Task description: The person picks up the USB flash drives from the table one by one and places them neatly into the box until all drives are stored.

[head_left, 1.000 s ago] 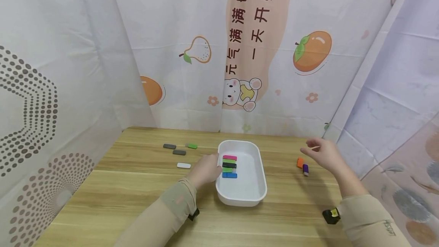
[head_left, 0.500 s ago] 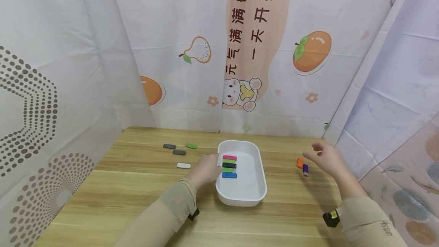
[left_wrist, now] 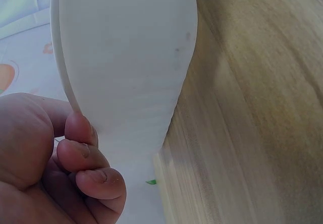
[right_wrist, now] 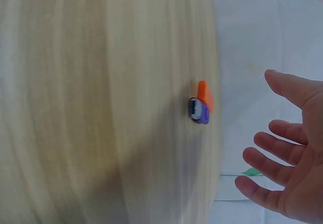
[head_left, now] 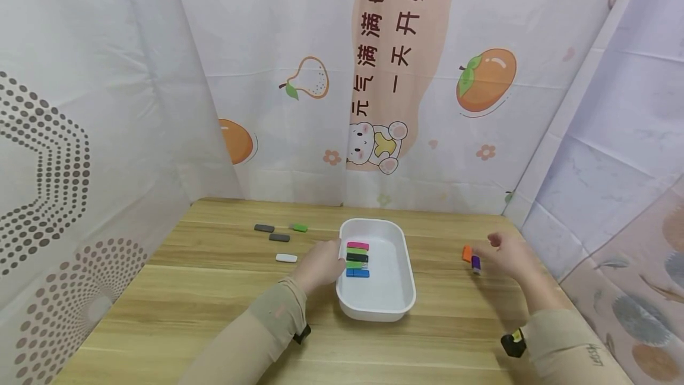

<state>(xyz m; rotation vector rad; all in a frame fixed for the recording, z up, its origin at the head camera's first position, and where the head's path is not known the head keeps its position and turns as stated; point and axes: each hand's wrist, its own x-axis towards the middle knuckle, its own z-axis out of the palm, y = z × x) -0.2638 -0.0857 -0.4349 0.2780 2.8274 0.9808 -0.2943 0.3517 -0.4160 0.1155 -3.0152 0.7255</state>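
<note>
My left hand [head_left: 319, 264] grips the left rim of a white plastic tray [head_left: 408, 272]; in the left wrist view its fingers curl at the tray's edge. Inside the tray, along its left side, several USB sticks lie in a column, among them a pink one [head_left: 358, 246], a black one [head_left: 357, 258] and a blue one [head_left: 358, 274]. Over the right part of the table my right hand [head_left: 510, 259] holds nothing, its fingers loosely spread in the right wrist view. Nearest to it are an orange USB stick [head_left: 467, 253] and a purple USB stick [head_left: 476, 264], lying against each other.
Left of the tray lie two dark grey USB sticks [head_left: 279, 237], a green one [head_left: 299, 227] and a white one [head_left: 286, 258] on the wooden table [head_left: 214, 290]. A printed curtain [head_left: 299, 153] hangs behind the table, with more cloth at both sides.
My right hand has come lower, down toward the orange and purple USB sticks. The left hand and the tray have stayed in place.
</note>
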